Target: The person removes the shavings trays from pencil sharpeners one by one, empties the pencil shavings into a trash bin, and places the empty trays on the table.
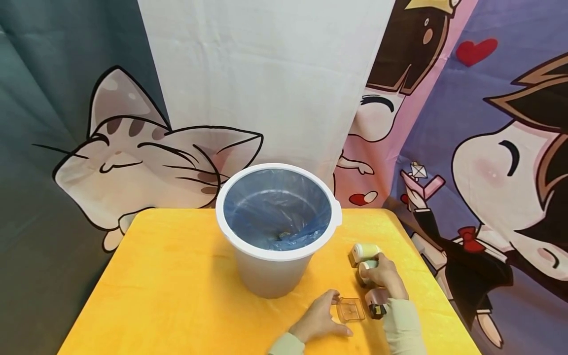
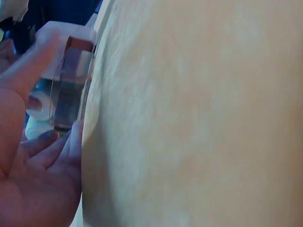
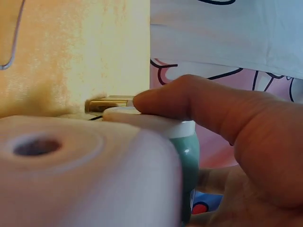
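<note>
My right hand (image 1: 387, 274) grips a small green container with a white top (image 1: 367, 271). Its thumb lies across the top and its fingers are on the far side in the right wrist view. A similar yellow container (image 1: 366, 251) is just behind it. Nearer me is a pink one (image 1: 377, 297), whose pale top has a round hole and blocks much of the right wrist view. My left hand (image 1: 317, 318) is spread beside a shallow clear plastic box (image 1: 350, 310) on the table, fingertips at its left edge and thumb toward me.
A white bin (image 1: 270, 268) lined with a blue plastic bag (image 1: 279, 212) stands at the middle back of the yellow table (image 1: 177, 296), left of the containers. A small crumpled scrap (image 1: 284, 235) lies in the bag. Printed cartoon curtains (image 1: 266, 88) hang behind the table.
</note>
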Motion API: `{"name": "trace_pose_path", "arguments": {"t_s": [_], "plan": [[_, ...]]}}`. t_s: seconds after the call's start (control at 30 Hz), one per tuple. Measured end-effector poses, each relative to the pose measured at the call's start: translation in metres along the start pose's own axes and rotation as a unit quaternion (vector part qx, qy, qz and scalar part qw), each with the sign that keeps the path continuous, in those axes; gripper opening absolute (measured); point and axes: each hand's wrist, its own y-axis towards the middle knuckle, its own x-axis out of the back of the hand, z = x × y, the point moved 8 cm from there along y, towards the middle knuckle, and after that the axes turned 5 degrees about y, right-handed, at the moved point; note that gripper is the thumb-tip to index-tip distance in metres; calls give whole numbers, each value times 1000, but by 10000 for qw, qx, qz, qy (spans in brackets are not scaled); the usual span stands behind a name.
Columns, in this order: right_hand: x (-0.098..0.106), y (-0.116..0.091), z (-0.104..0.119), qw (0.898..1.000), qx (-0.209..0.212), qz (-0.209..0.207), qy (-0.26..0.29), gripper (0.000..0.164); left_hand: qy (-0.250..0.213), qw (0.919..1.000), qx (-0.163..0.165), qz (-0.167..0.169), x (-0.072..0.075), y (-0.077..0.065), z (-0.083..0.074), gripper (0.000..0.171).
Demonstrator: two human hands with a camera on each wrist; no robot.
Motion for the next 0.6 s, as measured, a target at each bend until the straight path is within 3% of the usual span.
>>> {"name": "trace_pose_path", "arguments": {"t_s": [0.2, 0.6], "plan": [[10, -5, 5, 9999, 72, -138, -28, 61, -447, 9981, 356, 239, 9, -1, 5, 82], [21, -20, 31, 9999, 98, -62, 45, 70, -509, 9986, -119, -117, 40, 12, -17, 64]]}}
